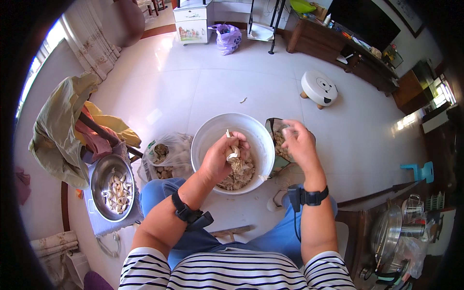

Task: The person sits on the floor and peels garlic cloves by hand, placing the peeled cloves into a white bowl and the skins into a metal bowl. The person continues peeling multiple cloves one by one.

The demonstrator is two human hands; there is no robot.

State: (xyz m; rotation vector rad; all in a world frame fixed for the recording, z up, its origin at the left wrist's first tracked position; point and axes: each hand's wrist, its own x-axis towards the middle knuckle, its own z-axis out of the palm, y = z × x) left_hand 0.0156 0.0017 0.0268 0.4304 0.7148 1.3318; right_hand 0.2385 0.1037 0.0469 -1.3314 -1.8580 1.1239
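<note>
My left hand (220,154) grips a partly broken garlic bulb (233,155), its dry roots pointing down, over a large pale metal basin (268,145). Garlic skins and root scraps (235,179) cover the bottom of that basin. Off to the right, my right hand (300,143) is slightly blurred, its fingers bent and apart with nothing visible in them. It hovers above an open bag (281,163) that contains garlic cloves (280,143), partly hiding it. A clear plastic bag (181,148) with garlic bulbs (161,154) leans near the basin's left side.
A steel bowl (95,185) of garlic cloves (119,190) stands on a cloth-covered surface at left, beside draped clothes (61,127). A round white stool (319,88) stands ahead right. A purple bag (227,38) lies farther back. Pots (388,232) sit at right.
</note>
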